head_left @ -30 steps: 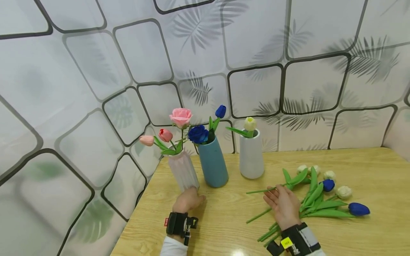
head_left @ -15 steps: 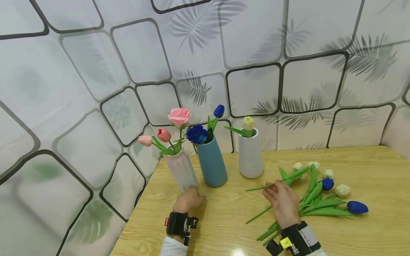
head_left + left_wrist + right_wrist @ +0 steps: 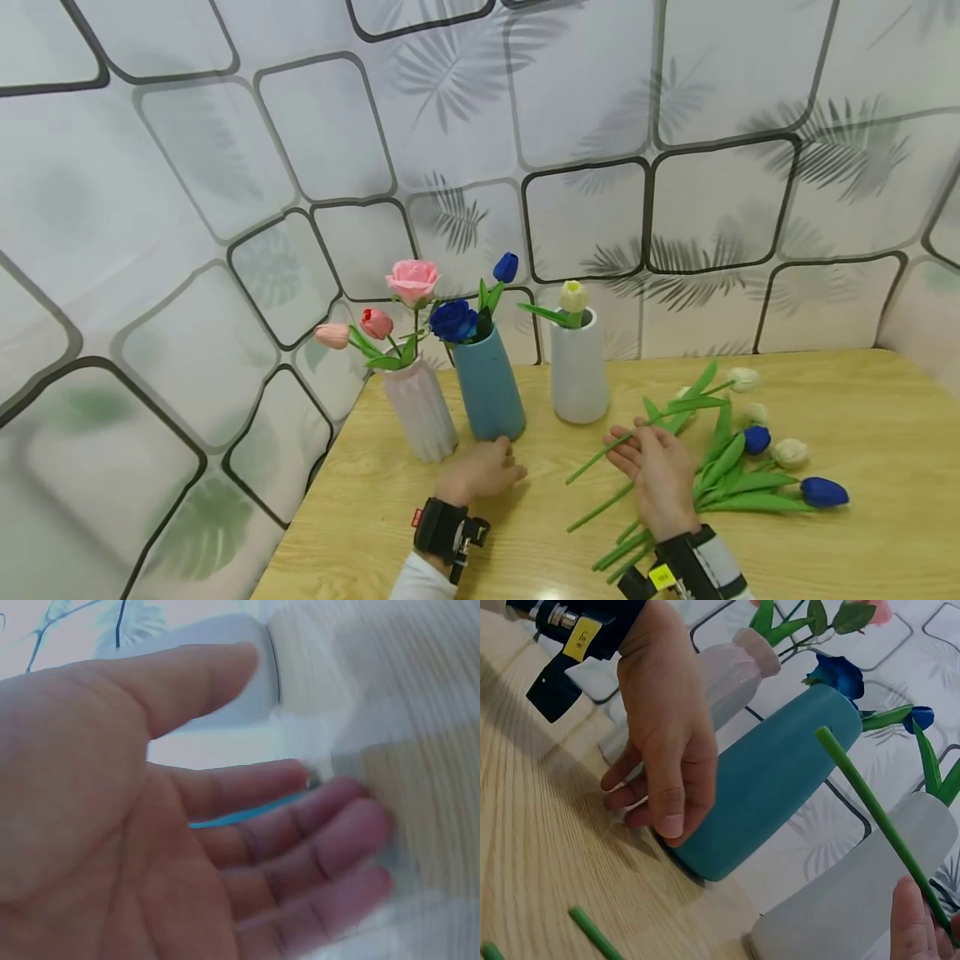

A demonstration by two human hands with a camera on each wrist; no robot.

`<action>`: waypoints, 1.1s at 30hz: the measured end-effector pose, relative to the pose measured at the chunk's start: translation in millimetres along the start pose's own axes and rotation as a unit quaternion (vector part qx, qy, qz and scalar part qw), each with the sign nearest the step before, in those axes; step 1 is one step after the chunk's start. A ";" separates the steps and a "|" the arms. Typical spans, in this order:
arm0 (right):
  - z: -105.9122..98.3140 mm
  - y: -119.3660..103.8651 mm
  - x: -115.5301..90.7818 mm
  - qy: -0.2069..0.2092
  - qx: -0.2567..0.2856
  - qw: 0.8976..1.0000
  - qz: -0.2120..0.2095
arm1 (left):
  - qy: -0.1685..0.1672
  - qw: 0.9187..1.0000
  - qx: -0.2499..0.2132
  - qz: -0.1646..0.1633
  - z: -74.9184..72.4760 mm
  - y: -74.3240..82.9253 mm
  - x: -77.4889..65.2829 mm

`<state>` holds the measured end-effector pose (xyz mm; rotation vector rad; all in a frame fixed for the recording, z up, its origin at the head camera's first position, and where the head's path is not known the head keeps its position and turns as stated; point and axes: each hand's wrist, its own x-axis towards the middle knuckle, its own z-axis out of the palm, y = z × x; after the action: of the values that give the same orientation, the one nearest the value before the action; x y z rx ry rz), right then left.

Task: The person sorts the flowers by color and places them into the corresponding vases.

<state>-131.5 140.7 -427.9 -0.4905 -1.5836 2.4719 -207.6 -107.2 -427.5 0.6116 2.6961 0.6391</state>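
"What does the right hand [image 3: 662, 475] have?"

"A green stem [image 3: 874, 806], pinched between thumb and fingertip and raised above the desk [image 3: 862, 433]. The other fingers look loose."

"How does it lie?"

"Aslant. The bare end points toward the left edge and the near side, and the leafy end runs toward the back right corner. Its bloom is probably the white one over there, but the leaves overlap too much to be sure."

"And the white vase [image 3: 579, 375]?"

"Upright near the back edge, left of the right hand and farther back, with one white tulip [image 3: 573, 296] in its mouth. That's the relation I'd watch: the stem's bare end is low and on the near side of the vase, pointing away from its mouth."

"Which hand is nearer?"

"To that vase, I can't separate them. The left hand [image 3: 480, 473] is at the foot of the blue vase [image 3: 489, 383]; I can't tell whether they touch. It holds nothing, thumb well apart from relaxed fingers."

"The other flowers [image 3: 750, 483]?"

"Lying on the desk, beside and behind the right hand, blooms mostly toward the right edge."
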 end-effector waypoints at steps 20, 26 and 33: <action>0.7 -6.0 -1.2 0.065 -0.137 0.969 -0.197 | 0.114 0.977 -0.173 0.053 35.3 41.6 54.1; 3.3 -4.6 -2.0 0.068 -0.144 0.958 -0.238 | 0.161 0.962 -0.215 0.048 42.8 55.6 73.9; 6.9 -4.3 -5.8 0.072 -0.148 0.943 -0.290 | 0.183 0.953 -0.236 0.052 49.8 62.6 87.3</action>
<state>-128.7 134.9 -420.3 -0.1897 -1.7356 1.7416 -243.2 2.0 -456.4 0.5490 2.6802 1.4981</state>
